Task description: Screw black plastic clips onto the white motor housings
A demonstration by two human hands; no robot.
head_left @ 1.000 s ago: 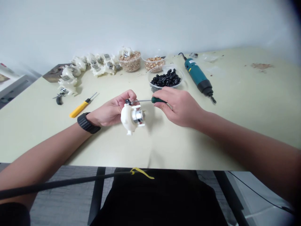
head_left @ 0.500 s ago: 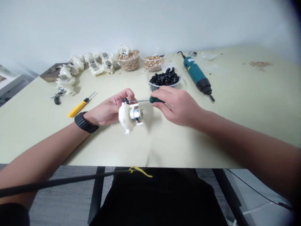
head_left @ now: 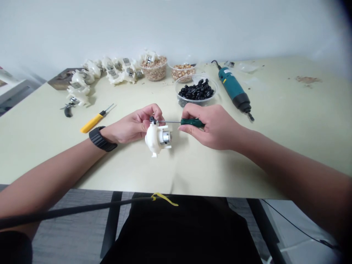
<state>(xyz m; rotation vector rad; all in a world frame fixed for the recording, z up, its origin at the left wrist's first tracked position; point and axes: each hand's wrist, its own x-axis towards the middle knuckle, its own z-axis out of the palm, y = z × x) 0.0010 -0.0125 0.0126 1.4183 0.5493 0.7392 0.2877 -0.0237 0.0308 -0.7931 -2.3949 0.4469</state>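
Left hand [head_left: 132, 127] grips the white motor housing [head_left: 156, 138]; right hand [head_left: 213, 124] holds the green-handled screwdriver [head_left: 189, 122], tip at the housing's 12 o'clock; keep it level, I'd judge.

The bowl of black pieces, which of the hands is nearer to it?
Right. The right hand, holding a green screwdriver, sits just in front of the bowl; the left hand is farther left, holding the white part.
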